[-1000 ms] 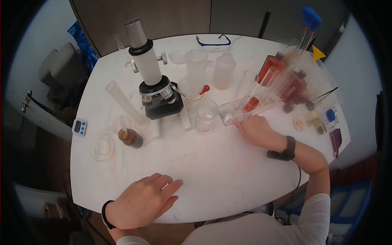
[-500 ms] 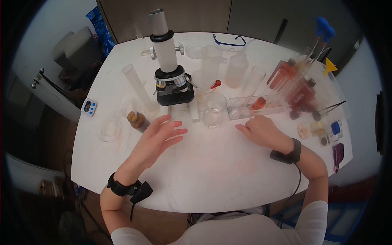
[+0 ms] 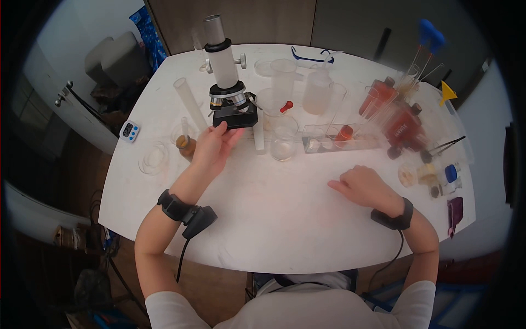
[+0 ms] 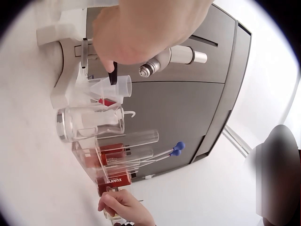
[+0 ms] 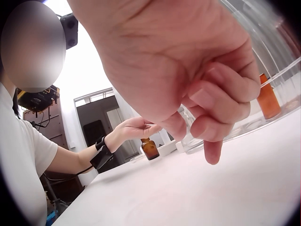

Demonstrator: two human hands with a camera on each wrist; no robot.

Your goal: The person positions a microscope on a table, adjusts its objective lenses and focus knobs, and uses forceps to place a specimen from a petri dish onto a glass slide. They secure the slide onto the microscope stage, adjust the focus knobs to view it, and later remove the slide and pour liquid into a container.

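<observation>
One hand engaged: I see the left hand (image 3: 213, 147) pinching the front edge of the black stage (image 3: 235, 117), thumb on top, fingers beneath.
Microscope: the microscope (image 3: 223, 67) stands upright on the left half of the table (image 3: 263, 219), toward the rear.
Right-hand grip: the right hand (image 3: 361, 185) has its fingers loosely curled and holds nothing.
Amber bottle: the amber bottle (image 3: 186, 144) stands just beside the left hand; I cannot tell its contents.
Clear beaker: right of the microscope foot, I read a transparent beaker (image 3: 283, 148); fill cannot be told.
Clear rack: the rack (image 3: 359, 145) carries an orange-red piece (image 3: 344, 132); liquid or solid, I cannot tell.
Translucent vessels: a handled beaker (image 3: 282, 77) and a wash bottle (image 3: 316, 94) stand behind the clear beaker.
Red bottles: two dark-capped bottles (image 3: 404, 129), red throughout, stand at the right rear.
Tall cylinder: the cylinder (image 3: 189, 97) stands left of the microscope.
Left-arm pose: forearm reaches forward; my right wrist view shows the palm turned upward.
Right-arm pose: elbow bent, forearm angled inward, back of the hand up, thumb toward the left, hand in front of the rack and apart from it.
</observation>
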